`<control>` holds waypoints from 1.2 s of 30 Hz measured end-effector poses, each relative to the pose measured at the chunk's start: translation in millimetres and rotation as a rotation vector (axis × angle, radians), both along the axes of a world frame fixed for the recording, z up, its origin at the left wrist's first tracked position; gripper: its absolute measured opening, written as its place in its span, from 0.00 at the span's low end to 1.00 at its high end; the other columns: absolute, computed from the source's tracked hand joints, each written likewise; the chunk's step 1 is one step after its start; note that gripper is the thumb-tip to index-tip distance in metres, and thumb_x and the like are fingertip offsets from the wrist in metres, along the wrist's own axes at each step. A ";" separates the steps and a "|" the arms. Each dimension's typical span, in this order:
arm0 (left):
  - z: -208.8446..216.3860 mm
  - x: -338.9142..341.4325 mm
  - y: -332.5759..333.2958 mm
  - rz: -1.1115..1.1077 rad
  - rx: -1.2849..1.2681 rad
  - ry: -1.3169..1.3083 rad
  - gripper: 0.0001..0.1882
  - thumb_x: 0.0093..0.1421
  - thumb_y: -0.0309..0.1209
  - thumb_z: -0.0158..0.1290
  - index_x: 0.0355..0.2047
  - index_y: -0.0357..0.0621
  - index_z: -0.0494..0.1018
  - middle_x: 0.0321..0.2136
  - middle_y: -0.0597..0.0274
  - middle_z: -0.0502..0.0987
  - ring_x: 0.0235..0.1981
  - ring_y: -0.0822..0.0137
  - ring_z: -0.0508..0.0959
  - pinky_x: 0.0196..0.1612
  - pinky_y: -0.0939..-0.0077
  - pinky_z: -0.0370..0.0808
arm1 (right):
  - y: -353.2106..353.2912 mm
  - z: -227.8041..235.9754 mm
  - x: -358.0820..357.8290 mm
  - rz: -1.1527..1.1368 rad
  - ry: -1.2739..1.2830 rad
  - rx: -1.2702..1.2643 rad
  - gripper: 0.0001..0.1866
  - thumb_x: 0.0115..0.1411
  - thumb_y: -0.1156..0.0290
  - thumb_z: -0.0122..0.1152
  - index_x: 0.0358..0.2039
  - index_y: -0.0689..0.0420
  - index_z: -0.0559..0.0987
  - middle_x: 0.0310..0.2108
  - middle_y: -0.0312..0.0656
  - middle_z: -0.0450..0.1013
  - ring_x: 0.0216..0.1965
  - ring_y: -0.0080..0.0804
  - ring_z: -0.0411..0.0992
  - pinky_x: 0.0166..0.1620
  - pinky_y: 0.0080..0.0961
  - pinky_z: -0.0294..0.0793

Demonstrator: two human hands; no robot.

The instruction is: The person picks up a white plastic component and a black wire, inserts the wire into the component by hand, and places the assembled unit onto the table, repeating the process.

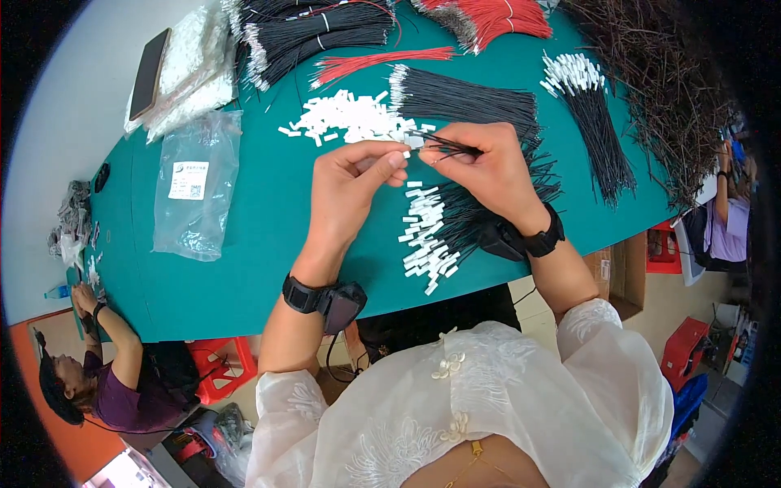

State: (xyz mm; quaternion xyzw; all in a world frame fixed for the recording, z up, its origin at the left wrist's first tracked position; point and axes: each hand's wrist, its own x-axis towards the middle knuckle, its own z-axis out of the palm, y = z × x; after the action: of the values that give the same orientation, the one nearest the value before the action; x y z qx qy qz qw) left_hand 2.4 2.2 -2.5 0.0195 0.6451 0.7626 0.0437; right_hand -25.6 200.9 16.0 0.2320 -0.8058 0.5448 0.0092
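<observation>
In the middle of the green table my left hand (351, 180) pinches a small white plastic connector (407, 154) between thumb and forefinger. Close against it, my right hand (490, 167) is closed around a few thin black wires (446, 145), their ends pointing toward the connector. Whether a wire end sits inside the connector is too small to tell. Just beyond my hands lies a loose pile of white connectors (346, 115). Below my right hand, black wires tipped with white connectors (429, 236) lie fanned out, partly hidden by my wrist.
Bundles of black wire (325, 37), red wire (508, 20) and more black wire (468, 98) lie along the far side. Another connector-tipped bundle (590, 122) is at right, beside tangled dark wires (659, 81). At left are a clear bag (195, 220), a phone (150, 71) and another person (114, 366).
</observation>
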 end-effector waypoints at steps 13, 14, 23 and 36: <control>-5.5 -4.0 -0.7 -0.033 -0.110 0.003 0.08 0.58 0.24 0.58 0.37 0.35 0.79 0.28 0.61 0.81 0.26 0.76 0.77 0.31 0.83 0.75 | 4.9 3.3 -6.3 0.038 0.086 0.083 0.08 0.53 0.74 0.66 0.31 0.66 0.79 0.20 0.42 0.74 0.17 0.22 0.63 0.22 0.19 0.60; -5.4 -4.1 -1.3 -0.032 -0.162 -0.001 0.07 0.57 0.24 0.58 0.37 0.36 0.79 0.28 0.61 0.81 0.26 0.77 0.77 0.30 0.83 0.75 | 9.1 6.3 -8.6 0.051 0.138 0.166 0.09 0.54 0.73 0.64 0.31 0.66 0.79 0.21 0.45 0.73 0.17 0.28 0.65 0.22 0.22 0.62; -10.0 3.0 8.5 -0.271 -0.675 0.307 0.09 0.49 0.24 0.62 0.33 0.41 0.79 0.28 0.61 0.77 0.27 0.65 0.76 0.31 0.73 0.73 | 25.6 10.3 -13.3 -0.248 0.440 0.562 0.11 0.60 0.70 0.58 0.29 0.66 0.74 0.23 0.54 0.71 0.25 0.54 0.69 0.26 0.39 0.66; -22.4 -13.2 -21.0 0.191 -1.164 0.471 0.09 0.47 0.23 0.62 0.31 0.43 0.77 0.31 0.59 0.74 0.38 0.56 0.73 0.39 0.65 0.72 | 4.5 10.0 -6.4 -0.021 0.057 0.201 0.11 0.63 0.69 0.56 0.28 0.65 0.74 0.18 0.44 0.65 0.18 0.29 0.59 0.24 0.23 0.61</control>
State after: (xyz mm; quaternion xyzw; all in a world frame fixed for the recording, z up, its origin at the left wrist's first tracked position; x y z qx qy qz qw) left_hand -10.8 -18.8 -24.9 0.1021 0.9452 0.2630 -0.1644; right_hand -32.0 205.4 26.0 0.2388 -0.8581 0.4543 0.0143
